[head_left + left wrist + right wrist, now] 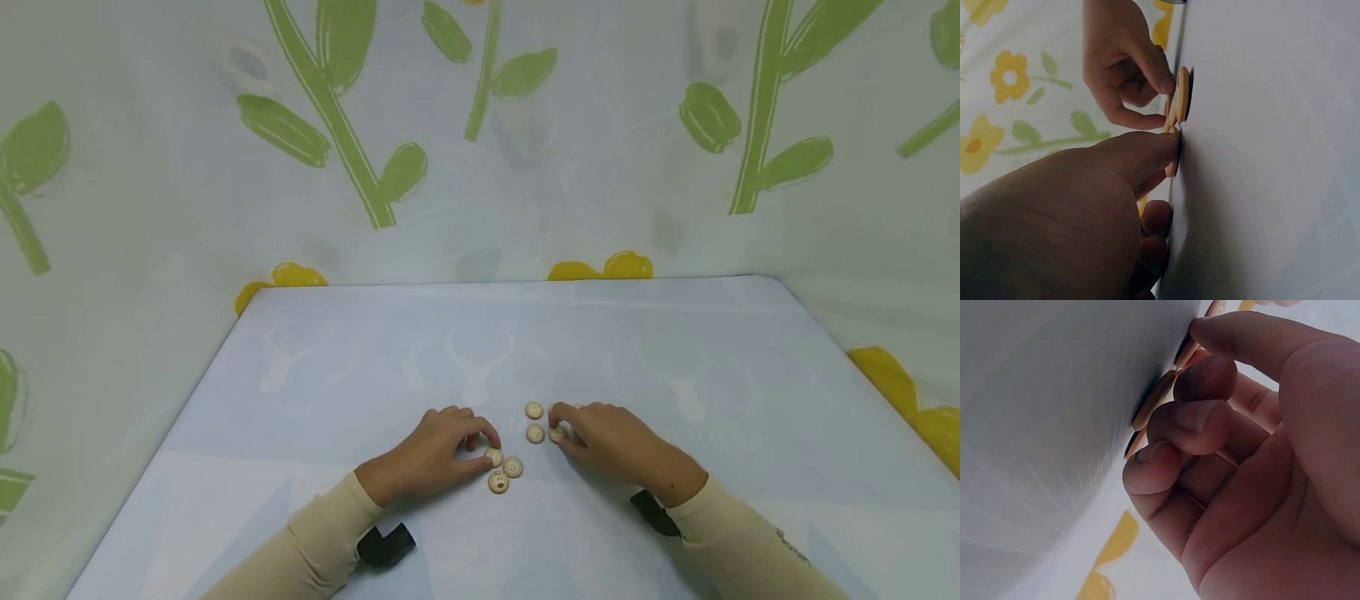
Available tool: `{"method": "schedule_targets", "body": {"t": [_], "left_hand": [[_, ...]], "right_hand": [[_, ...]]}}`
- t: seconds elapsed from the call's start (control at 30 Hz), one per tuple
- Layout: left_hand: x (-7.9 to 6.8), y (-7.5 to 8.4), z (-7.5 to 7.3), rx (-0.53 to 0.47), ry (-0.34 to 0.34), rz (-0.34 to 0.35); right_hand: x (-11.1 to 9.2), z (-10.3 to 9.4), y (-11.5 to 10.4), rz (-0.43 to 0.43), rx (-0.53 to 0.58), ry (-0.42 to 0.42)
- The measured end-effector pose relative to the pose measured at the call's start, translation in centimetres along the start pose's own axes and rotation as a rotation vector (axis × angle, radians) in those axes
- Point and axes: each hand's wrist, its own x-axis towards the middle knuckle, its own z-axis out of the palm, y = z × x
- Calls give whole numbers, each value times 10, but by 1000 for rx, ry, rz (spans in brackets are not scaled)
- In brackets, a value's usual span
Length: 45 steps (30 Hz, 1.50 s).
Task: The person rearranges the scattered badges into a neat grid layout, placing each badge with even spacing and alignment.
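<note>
Small round wooden buttons lie in two groups near the middle of the table. My left hand pinches one button of the nearer group between thumb and index finger, low at the table. Right beside it are a second button and a third button. Over the farther group, my right hand holds a button between thumb and index finger, its other fingers curled in the right wrist view. To its left lie two buttons, a far one and a near one. More buttons are partly hidden behind the right hand.
A pale printed cloth covers the table. Behind and at both sides hangs a white curtain with green leaves and yellow flowers. Black wrist mounts sit under the left sleeve and the right sleeve.
</note>
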Motion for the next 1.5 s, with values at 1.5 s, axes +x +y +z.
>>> {"method": "schedule_targets", "body": {"t": [1.5], "left_hand": [[1, -2, -2, 3, -5, 11]], "right_hand": [[1, -3, -14, 4, 0, 22]]}}
